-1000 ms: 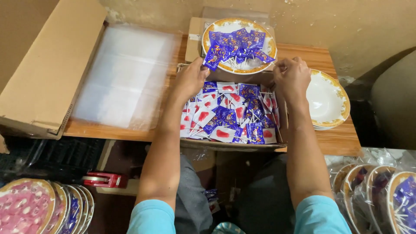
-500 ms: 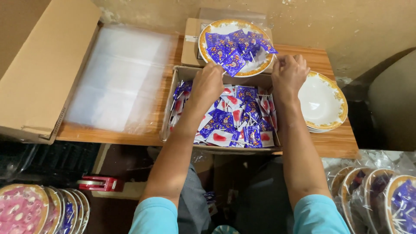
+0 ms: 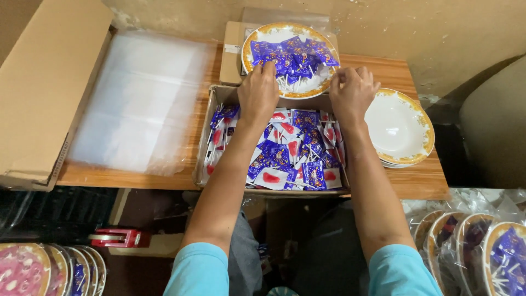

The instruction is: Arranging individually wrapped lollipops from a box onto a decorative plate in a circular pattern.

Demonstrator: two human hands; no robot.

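Observation:
A white plate with a gold rim [image 3: 315,90] sits at the back of the wooden table, heaped with blue-wrapped lollipops [image 3: 290,52]. My left hand [image 3: 258,93] reaches over its near edge, fingertips on the wrappers. My right hand [image 3: 352,92] rests at the plate's right rim, fingers curled against it. Just in front lies an open cardboard box [image 3: 204,148] full of blue and red-and-white lollipop wrappers [image 3: 285,156]; both forearms cross above it.
A stack of empty gold-rimmed plates [image 3: 400,129] stands to the right. Clear plastic sheets [image 3: 139,104] and a large cardboard carton [image 3: 44,82] lie to the left. Wrapped filled plates [image 3: 476,246] stand lower right and lower left; a red tape dispenser [image 3: 118,237] lies below.
My left hand has moved up from the box of lollipops to the filled plate behind it. My right hand has shifted slightly toward the plate's rim.

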